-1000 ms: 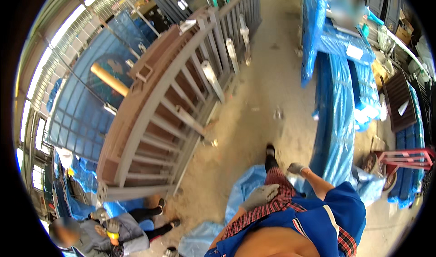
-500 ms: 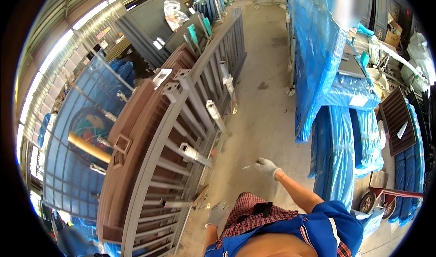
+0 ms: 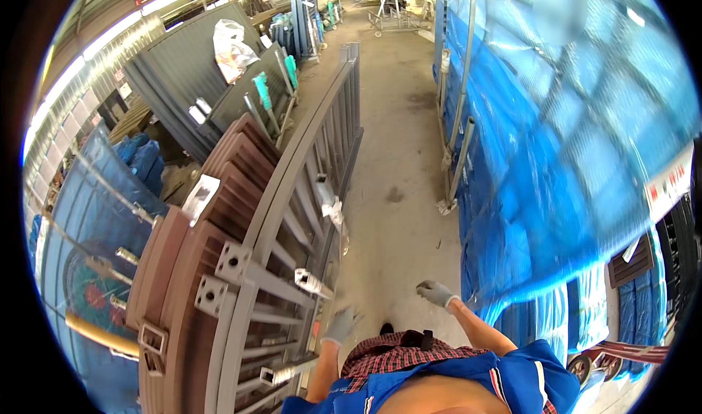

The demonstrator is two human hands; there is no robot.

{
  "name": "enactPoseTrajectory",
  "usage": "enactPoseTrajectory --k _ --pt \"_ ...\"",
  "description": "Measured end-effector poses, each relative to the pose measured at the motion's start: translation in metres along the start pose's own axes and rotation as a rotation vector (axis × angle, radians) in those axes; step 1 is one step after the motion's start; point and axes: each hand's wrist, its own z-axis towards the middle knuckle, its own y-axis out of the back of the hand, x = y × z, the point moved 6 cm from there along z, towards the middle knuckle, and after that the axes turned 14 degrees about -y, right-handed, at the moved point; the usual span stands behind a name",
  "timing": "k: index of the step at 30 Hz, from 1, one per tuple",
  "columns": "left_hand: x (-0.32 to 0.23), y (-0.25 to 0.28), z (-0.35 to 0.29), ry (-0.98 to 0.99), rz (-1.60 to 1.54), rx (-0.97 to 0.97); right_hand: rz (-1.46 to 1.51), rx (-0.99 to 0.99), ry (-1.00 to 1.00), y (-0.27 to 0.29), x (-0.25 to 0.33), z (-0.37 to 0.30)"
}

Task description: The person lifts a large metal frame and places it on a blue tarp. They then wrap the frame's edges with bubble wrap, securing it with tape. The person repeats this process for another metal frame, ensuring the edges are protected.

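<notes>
My left hand (image 3: 340, 325), in a pale work glove, hangs low beside the grey metal railing panel (image 3: 252, 268), its fingers apart and slightly blurred. Nothing shows in it. To the right, my right hand (image 3: 437, 294) wears a similar glove with darker fingertips. Its fingers are curled in over the walkway, and whatever they hold, if anything, is hidden. Square posts with wrapped ends (image 3: 313, 282) jut from the rack through the railing. Close to my right arm is the blue plastic wrapping (image 3: 504, 224) around tall stacked goods.
Brown panels (image 3: 175, 268) lean behind the railing on the left. A concrete walkway (image 3: 395, 143) runs ahead between both rows. Metal rack poles (image 3: 461, 158) edge the right row, and a wheeled frame (image 3: 391, 12) stands far ahead. A red hand truck (image 3: 621, 349) is at lower right.
I have moved forward along the walkway, and the railing and blue-wrapped stack have come nearer. My left hand has come further into view; my right hand is slightly lower in the picture.
</notes>
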Motion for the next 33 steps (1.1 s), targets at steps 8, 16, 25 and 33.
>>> enactPoseTrajectory --k 8,16,25,33 --pt "-0.052 0.073 0.361 -0.398 -0.102 0.045 0.482 -0.148 -0.153 0.153 0.016 0.172" --pt "-0.037 0.124 0.603 -0.217 -0.181 0.008 0.653 -0.155 -0.03 0.307 0.128 0.398" --pt "0.009 0.299 0.755 0.071 -0.394 -0.473 0.525 -0.183 0.252 0.497 0.441 0.596" --pt "0.118 0.483 0.915 -0.058 -0.056 -0.717 0.613 -0.14 0.396 0.61 0.653 0.783"
